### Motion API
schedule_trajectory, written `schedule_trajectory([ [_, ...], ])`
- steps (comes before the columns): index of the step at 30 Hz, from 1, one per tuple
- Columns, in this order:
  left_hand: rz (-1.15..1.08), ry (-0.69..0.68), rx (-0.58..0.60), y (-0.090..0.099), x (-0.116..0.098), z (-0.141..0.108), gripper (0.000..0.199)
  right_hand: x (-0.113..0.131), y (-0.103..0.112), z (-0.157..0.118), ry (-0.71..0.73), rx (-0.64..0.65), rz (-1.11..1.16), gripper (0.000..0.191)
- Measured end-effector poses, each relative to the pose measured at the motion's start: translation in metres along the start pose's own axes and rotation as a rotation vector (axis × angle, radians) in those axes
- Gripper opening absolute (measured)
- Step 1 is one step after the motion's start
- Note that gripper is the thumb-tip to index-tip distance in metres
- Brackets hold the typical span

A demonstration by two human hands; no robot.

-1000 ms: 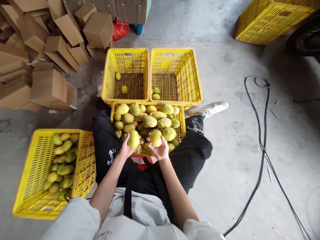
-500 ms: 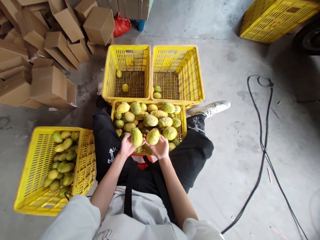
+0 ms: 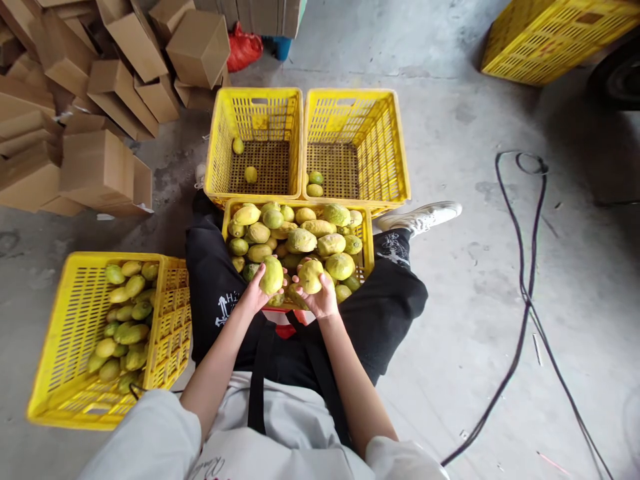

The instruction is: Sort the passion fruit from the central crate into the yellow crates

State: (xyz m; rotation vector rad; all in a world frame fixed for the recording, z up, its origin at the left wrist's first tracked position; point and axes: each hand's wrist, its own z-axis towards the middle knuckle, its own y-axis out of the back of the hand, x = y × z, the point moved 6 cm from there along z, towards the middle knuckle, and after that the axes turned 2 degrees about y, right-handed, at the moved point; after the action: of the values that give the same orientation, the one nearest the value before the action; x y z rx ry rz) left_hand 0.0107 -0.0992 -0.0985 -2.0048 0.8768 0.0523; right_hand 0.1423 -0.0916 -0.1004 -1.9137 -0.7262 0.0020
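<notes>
My left hand [image 3: 257, 293] is wrapped round a yellow-green fruit [image 3: 271, 275]. In my right hand [image 3: 323, 297] is another, rounder yellow-green fruit [image 3: 311, 276]. Both hands are side by side, a small gap between them, over the near edge of a yellow crate [image 3: 369, 248] full of similar fruits, between my legs. Two taller yellow crates stand just beyond it: the left one [image 3: 213, 147] has two fruits inside, and the right one [image 3: 401, 150] has two in its near left corner.
At the left, a tilted yellow crate [image 3: 60, 320] holds several fruits. Cardboard boxes [image 3: 97, 167] are heaped at the upper left, near a red bag [image 3: 244, 48]. A black cable [image 3: 523, 293] lies on the floor at the right. Another yellow crate [image 3: 545, 47] stands at the upper right.
The two held fruits have moved slightly apart and turned in my fingers. My right hand has shifted a little to the right.
</notes>
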Motion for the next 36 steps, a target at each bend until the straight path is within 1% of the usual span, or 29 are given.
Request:
schedule_trajectory([
  [3,0.017,0.024,0.014,-0.001,0.003,0.001,0.052,-0.001,0.001,0.001,0.023,-0.007,-0.050,0.044],
  [7,-0.093,0.060,0.003,0.001,0.003,0.001,0.050,-0.002,0.000,0.002,0.028,-0.022,-0.117,0.044],
  [11,-0.155,0.084,-0.013,0.002,0.002,-0.001,0.047,-0.001,-0.002,0.001,-0.009,-0.036,-0.061,0.036],
  [13,-0.159,0.071,-0.023,0.002,0.001,-0.001,0.045,0.001,-0.003,0.000,-0.008,-0.027,-0.018,0.033],
  [16,-0.144,0.015,-0.064,0.005,0.000,-0.001,0.044,0.003,-0.006,0.000,0.010,0.007,0.017,0.030],
  [18,-0.122,0.000,-0.081,0.007,0.000,-0.001,0.044,0.001,-0.007,0.001,-0.008,0.011,0.018,0.030],
  [22,-0.065,-0.004,-0.072,0.009,0.001,0.001,0.042,-0.001,-0.006,0.001,-0.026,-0.024,0.001,0.026],
  [26,0.044,0.014,-0.032,0.007,0.004,0.000,0.036,-0.001,-0.002,0.000,-0.011,-0.050,-0.042,0.023],
  [29,0.104,0.008,0.007,0.007,0.006,0.001,0.039,-0.002,0.004,0.001,0.012,-0.091,-0.088,0.028],
  [32,0.111,-0.010,0.018,0.008,0.007,0.001,0.042,-0.003,0.008,0.003,0.038,-0.091,-0.111,0.039],
  [36,0.086,-0.038,-0.014,0.008,0.005,0.002,0.034,-0.003,0.005,0.004,0.046,-0.053,-0.122,0.045],
])
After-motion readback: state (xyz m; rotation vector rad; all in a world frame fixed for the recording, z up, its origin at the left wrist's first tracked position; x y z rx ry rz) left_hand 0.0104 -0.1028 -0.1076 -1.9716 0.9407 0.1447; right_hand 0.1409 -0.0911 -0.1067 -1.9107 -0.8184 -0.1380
